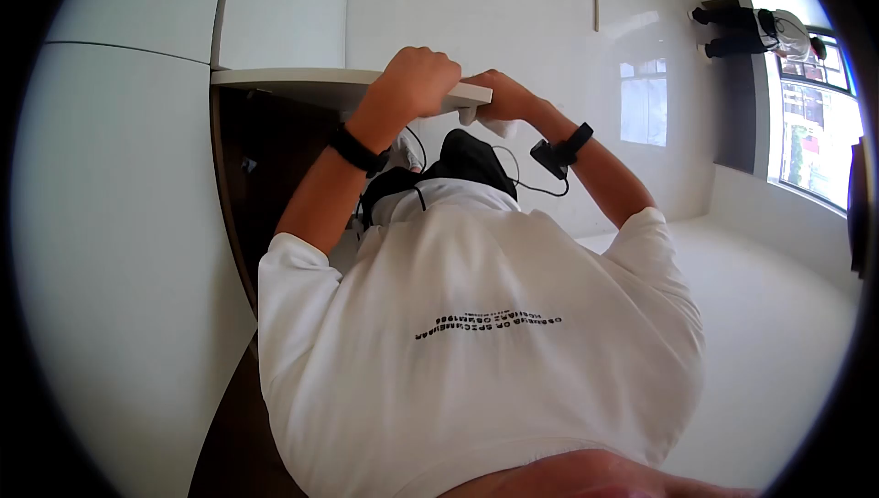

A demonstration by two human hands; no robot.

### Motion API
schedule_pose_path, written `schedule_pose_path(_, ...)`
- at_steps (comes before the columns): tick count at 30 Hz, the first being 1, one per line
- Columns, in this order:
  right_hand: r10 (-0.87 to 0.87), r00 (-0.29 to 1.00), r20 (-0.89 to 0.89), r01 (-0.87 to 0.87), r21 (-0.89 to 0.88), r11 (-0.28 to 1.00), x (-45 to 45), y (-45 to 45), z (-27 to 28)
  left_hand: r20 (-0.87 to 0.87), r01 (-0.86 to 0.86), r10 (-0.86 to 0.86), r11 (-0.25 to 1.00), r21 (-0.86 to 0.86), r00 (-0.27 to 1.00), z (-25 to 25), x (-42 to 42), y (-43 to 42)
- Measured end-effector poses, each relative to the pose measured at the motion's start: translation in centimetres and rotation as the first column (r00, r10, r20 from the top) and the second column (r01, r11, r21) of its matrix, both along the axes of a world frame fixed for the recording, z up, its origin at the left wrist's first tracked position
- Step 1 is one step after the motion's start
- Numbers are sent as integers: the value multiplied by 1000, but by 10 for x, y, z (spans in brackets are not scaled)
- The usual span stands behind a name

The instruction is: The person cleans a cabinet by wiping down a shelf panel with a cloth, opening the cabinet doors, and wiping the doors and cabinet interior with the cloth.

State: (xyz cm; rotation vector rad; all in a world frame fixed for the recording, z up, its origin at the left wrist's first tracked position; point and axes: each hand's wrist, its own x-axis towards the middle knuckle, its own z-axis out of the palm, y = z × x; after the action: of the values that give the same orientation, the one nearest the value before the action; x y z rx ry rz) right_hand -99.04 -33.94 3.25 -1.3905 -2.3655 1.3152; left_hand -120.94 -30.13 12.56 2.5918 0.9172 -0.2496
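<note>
A white cabinet door stands swung out from the cabinet, its top edge running across the upper middle. My left hand is closed over that top edge near the free end. Right beside it, my right hand is closed at the door's free edge, with a bunched white cloth showing under it. The right fingertips are partly hidden behind the door. A small pale handle sticks out from the door just below its corner. Black bands circle both wrists, and the right one carries a small device with a cable.
Tall pale cabinet panels fill the left side, next to the dark cabinet interior. Glossy light floor stretches ahead. Another person stands at the far upper right by a bright window.
</note>
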Motion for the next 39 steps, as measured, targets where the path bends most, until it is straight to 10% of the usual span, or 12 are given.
schedule_pose_path(13, -17, 999, -45, 21, 87, 996, 44, -33, -132, -80, -152, 149, 988, -37, 986, 58, 45, -49)
schedule_pose_path(23, 84, 996, 32, -71, -296, 953, 66, -9, -235, -278, -349, 289, 916, -197, 916, 77, 83, -28)
schedule_pose_path(39, 127, 862, -490, -181, -65, 981, 50, 22, -87, -230, -439, 406, 891, -113, 884, 55, 50, -30)
